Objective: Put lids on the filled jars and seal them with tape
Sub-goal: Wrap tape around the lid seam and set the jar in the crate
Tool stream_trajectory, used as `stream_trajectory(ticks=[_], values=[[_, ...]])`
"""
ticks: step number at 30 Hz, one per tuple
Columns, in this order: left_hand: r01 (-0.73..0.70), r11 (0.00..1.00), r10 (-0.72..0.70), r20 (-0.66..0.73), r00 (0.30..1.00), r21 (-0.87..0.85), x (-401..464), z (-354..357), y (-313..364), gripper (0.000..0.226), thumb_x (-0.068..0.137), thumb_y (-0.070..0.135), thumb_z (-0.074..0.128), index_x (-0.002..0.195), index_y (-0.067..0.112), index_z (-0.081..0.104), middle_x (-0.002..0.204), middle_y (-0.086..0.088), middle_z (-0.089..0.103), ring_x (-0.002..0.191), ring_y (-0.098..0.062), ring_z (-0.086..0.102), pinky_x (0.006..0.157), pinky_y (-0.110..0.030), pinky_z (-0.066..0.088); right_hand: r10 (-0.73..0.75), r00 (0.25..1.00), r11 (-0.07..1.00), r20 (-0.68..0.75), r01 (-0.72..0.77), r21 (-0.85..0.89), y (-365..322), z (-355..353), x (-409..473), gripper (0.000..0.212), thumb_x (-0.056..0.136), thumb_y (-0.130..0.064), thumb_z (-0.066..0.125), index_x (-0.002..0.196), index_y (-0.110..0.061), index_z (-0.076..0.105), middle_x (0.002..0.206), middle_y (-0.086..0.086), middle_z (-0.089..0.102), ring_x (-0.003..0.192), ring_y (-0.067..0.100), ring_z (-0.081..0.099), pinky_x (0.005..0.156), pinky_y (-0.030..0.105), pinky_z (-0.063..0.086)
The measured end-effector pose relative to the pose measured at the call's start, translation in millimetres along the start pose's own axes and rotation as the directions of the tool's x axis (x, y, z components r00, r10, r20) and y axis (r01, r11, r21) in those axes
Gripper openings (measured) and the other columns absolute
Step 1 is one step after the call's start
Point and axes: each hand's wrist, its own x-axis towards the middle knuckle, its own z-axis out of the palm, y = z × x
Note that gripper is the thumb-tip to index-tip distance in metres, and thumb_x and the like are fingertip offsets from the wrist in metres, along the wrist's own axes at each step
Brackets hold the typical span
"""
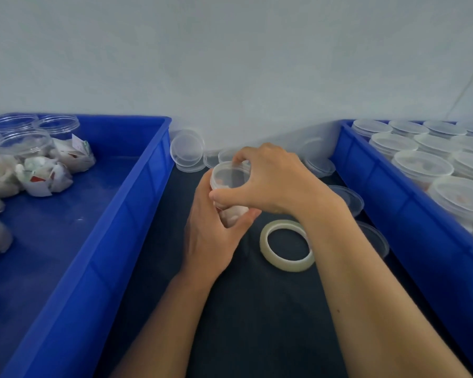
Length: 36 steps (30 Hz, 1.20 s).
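1. The left hand wraps the body of a filled clear jar, its grip curled round the jar from below and behind. The jar is tilted, mouth toward the wall, held just above the dark worktop.
2. The right hand pinches the lid by its rim between thumb and fingertips, grip curled over the top. The lid sits on the jar's mouth; whether it is fully seated or only resting there cannot be told.
3. The tape roll lies flat on the worktop just right of the jar, partly under the right wrist, untouched.
4. Spare lids lean against the wall beyond the jar; more lie to its right along the right blue bin.
5. Left of the jar, the left blue bin holds open jars and loose wrapped packets. The right bin holds closed jars packed close together.
6. Judged step: closing the lid; taping is not yet done.
7. Risks from here:
   - The lid could seat crooked, because the jar is tilted and pressed from one side; tape over a cocked lid would not seal.
   - Squeezing the thin clear wall hard may bow the mouth and pop the lid off.
   - Packets near the mouth could catch under the rim.
   - The right forearm hangs over the tape roll, so a sweep could nudge it toward the lids beside the right bin.
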Motion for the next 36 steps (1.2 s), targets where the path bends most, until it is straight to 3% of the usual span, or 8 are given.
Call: stream_trajectory(ticks=[4,8,13,19,24,29,32,36], values=[[0.047,0.999,-0.047,-0.012,0.999,-0.005,-3,-5,4,0.081,0.082,0.040,0.090,0.139,0.061,0.037,0.128,0.018,0.064,0.104,-0.008,0.072,0.075,-0.028,0.063,-0.029,0.999,1.000,-0.016,0.029,0.000,-7,11,-17,0.081,0.077,-0.082,0.060,0.145,-0.039,0.054,0.116,-0.013,0.048,0.117,0.017,0.046,0.088,0.033,0.042],[0.241,0.970,-0.241,0.002,0.971,0.023,-10,-13,-1,0.087,0.081,0.062,0.079,0.150,0.039,0.030,0.129,0.014,0.067,0.102,-0.005,0.073,0.080,-0.040,0.064,0.029,0.999,0.994,-0.039,-0.025,0.104,10,20,-53,0.078,0.095,-0.075,0.045,0.160,-0.031,0.035,0.153,-0.005,0.043,0.141,0.020,0.029,0.104,0.032,0.028],[0.249,0.944,-0.274,0.092,0.957,0.216,-21,-24,-8,0.099,0.084,0.052,0.084,0.155,0.035,0.018,0.143,0.014,0.057,0.121,-0.011,0.064,0.087,-0.033,0.051,0.197,0.977,0.979,-0.078,-0.200,-0.043,35,38,-85,0.035,0.097,-0.051,0.061,0.115,-0.022,0.053,0.110,-0.001,0.065,0.105,0.026,0.059,0.085,0.042,0.049],[0.257,0.932,-0.275,0.039,0.961,0.254,-31,-26,-6,0.106,0.083,0.051,0.087,0.161,0.032,0.018,0.153,0.010,0.051,0.134,-0.011,0.056,0.101,-0.038,0.053,0.123,0.992,0.990,-0.029,-0.124,-0.063,41,69,-95,0.048,0.095,-0.044,0.062,0.138,-0.025,0.049,0.100,-0.008,0.067,0.096,0.019,0.062,0.078,0.036,0.048],[0.091,0.964,-0.033,-0.228,0.973,0.249,-37,-28,15,0.095,0.086,0.045,0.083,0.160,0.022,0.029,0.153,-0.002,0.045,0.138,-0.018,0.050,0.108,-0.043,0.051,0.108,0.986,0.994,-0.124,-0.105,0.032,44,74,-88,0.035,0.100,-0.035,0.061,0.134,-0.031,0.057,0.097,-0.017,0.056,0.086,0.009,0.056,0.074,0.031,0.047],[-0.336,0.823,0.485,-0.257,0.836,0.459,-37,-26,35,0.033,0.092,0.013,0.076,0.120,-0.003,0.067,0.112,-0.012,0.065,0.094,-0.027,0.057,0.086,-0.031,0.048,0.249,0.935,0.888,-0.252,-0.117,0.444,37,67,-88,0.012,0.104,-0.033,0.063,0.114,-0.039,0.066,0.094,-0.009,0.059,0.078,0.009,0.062,0.075,0.031,0.050],[-0.438,0.801,0.505,-0.068,0.861,0.408,-45,-16,39,0.011,0.100,0.012,0.071,0.107,0.006,0.076,0.101,-0.002,0.068,0.087,-0.019,0.061,0.076,-0.033,0.053,0.276,0.927,0.778,-0.255,-0.060,0.625,32,62,-93,0.022,0.107,-0.025,0.054,0.108,-0.042,0.069,0.093,-0.006,0.062,0.074,0.009,0.060,0.074,0.029,0.050],[-0.323,0.889,0.336,0.018,0.942,0.324,-51,-7,40,0.024,0.105,0.024,0.068,0.124,0.010,0.073,0.104,0.004,0.066,0.087,-0.013,0.066,0.069,-0.037,0.059,0.252,0.948,0.597,-0.193,0.005,0.802,25,58,-101,0.043,0.105,-0.003,0.039,0.104,-0.029,0.074,0.068,-0.002,0.050,0.062,0.015,0.045,0.061,0.038,0.043]])
